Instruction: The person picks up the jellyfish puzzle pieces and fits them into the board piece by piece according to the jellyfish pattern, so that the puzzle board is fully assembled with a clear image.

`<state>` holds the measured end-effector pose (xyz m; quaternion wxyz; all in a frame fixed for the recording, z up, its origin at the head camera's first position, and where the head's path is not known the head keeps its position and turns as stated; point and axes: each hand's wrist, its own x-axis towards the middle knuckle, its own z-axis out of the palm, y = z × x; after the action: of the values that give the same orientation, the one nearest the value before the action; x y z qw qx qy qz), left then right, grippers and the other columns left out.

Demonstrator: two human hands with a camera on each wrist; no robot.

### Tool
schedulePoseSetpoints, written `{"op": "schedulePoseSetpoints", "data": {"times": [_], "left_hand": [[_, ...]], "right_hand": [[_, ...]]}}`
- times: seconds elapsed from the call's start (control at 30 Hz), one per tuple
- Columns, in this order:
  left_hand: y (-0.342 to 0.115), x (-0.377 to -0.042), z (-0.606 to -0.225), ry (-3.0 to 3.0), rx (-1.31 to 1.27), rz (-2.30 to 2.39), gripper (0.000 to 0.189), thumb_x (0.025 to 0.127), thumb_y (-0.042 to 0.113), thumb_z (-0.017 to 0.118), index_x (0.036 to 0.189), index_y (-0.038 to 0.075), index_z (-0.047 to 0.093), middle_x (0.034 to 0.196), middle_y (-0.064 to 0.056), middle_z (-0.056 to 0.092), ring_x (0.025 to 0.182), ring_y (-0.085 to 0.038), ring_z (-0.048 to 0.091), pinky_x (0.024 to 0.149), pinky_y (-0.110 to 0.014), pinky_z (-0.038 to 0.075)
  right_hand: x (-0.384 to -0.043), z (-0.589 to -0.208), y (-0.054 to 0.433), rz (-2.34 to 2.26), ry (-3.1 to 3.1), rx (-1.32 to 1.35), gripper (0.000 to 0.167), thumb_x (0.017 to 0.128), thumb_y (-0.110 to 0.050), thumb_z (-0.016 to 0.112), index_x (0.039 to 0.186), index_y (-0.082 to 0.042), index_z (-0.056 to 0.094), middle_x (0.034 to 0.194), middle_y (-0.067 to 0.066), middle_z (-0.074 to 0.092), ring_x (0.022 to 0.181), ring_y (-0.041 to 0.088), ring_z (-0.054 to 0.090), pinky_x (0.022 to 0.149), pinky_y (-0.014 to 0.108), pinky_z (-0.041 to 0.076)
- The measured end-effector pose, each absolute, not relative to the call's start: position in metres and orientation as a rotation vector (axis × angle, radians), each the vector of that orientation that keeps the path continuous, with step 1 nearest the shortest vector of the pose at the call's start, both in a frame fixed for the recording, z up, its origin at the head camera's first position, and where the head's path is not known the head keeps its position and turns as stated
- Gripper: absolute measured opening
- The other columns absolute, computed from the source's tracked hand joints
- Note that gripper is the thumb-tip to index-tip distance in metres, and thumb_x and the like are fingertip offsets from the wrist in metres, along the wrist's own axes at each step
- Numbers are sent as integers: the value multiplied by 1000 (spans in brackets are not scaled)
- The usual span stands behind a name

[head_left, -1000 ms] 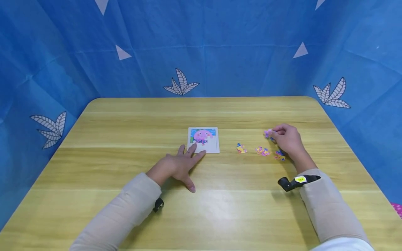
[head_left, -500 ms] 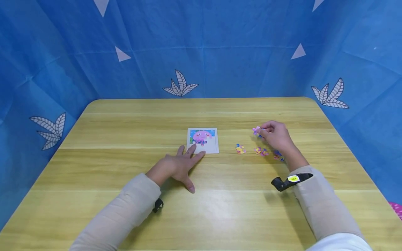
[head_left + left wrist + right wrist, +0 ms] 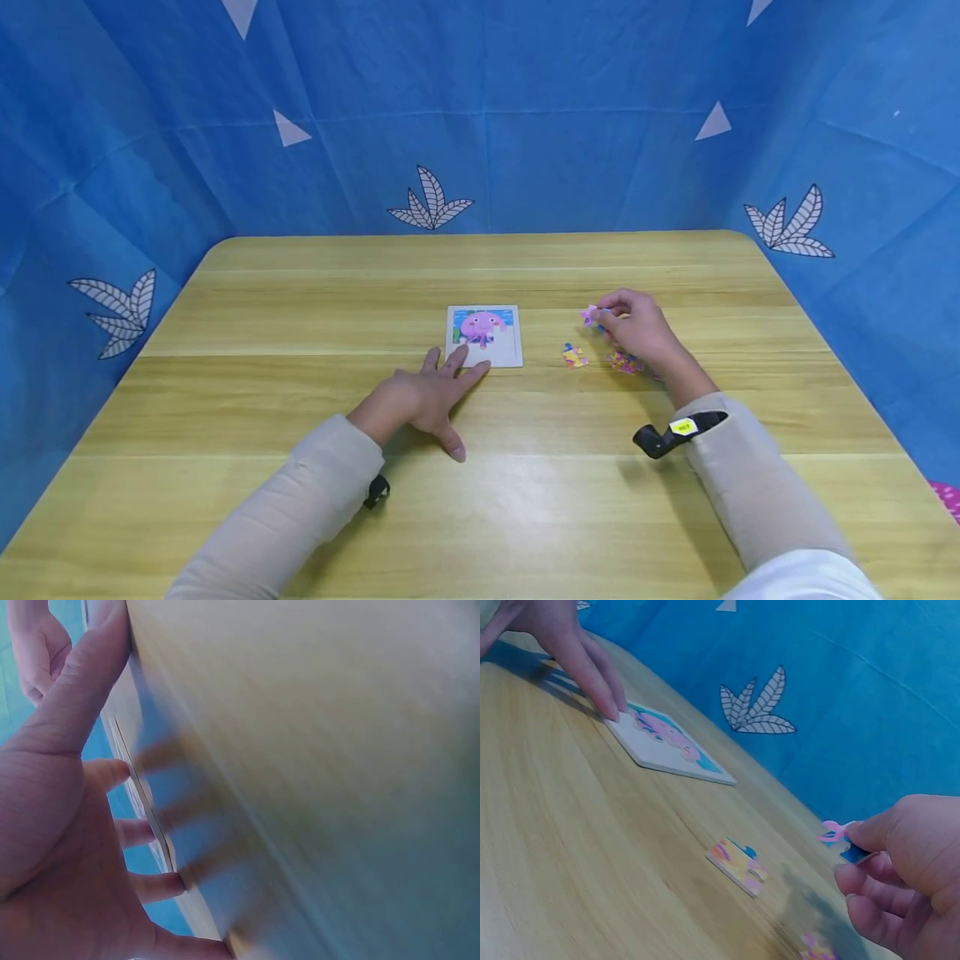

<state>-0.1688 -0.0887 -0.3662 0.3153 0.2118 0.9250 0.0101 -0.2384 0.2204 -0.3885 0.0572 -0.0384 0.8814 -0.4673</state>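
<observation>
A white-framed jigsaw puzzle board (image 3: 506, 354) lies flat on the table, showing a pink cartoon octopus over a bare white lower part. My left hand (image 3: 431, 398) is spread out, its fingertips resting on the board's near left edge. Right of the board, my right hand (image 3: 637, 327) pinches a pink and blue puzzle piece (image 3: 590, 316) between thumb and fingers, held above the table. In the right wrist view the piece (image 3: 838, 834) sticks out past the thumb. A yellow puzzle piece (image 3: 574, 356) lies between board and right hand.
Another puzzle piece, pink and yellow (image 3: 622, 362), lies below the right hand, with one more mostly hidden by the wrist. The wooden table (image 3: 480, 508) meets a blue printed cloth (image 3: 570, 167) at its back and sides.
My right hand has moved left toward the board with the pinched puzzle piece, its wrist now covering most of the rightmost piece. My left hand has stayed on the board.
</observation>
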Motion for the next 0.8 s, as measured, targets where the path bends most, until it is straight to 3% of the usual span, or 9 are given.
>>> {"op": "schedulePoseSetpoints", "data": {"times": [0.27, 0.53, 0.8], "left_hand": [[-88, -168, -365, 2436, 558, 18, 127, 58, 63, 78, 151, 36, -4, 158, -4, -15, 143, -40, -8, 97, -73, 22], [-88, -168, -365, 2437, 553, 18, 127, 57, 62, 78, 151, 36, -3, 159, -4, -14, 143, -40, -8, 98, -73, 22], [-89, -169, -367, 2433, 550, 19, 127, 57, 63, 78, 151, 37, -4, 158, -3, -16, 143, -40, -9, 98, -73, 22]], "right_hand": [[-240, -391, 203, -1420, 2626, -206, 23, 95, -20, 56, 108, -2, 58, 90, 15, 56, 64, 22, 59, 48, 28, 46], [-242, -393, 185, -1431, 2587, -260, 21, 95, -16, 56, 108, 0, 59, 92, 17, 58, 69, 22, 60, 58, 27, 50], [-243, -394, 172, -1412, 2557, -254, 24, 94, -19, 59, 110, -1, 58, 92, 14, 59, 67, 22, 59, 49, 28, 46]]}}
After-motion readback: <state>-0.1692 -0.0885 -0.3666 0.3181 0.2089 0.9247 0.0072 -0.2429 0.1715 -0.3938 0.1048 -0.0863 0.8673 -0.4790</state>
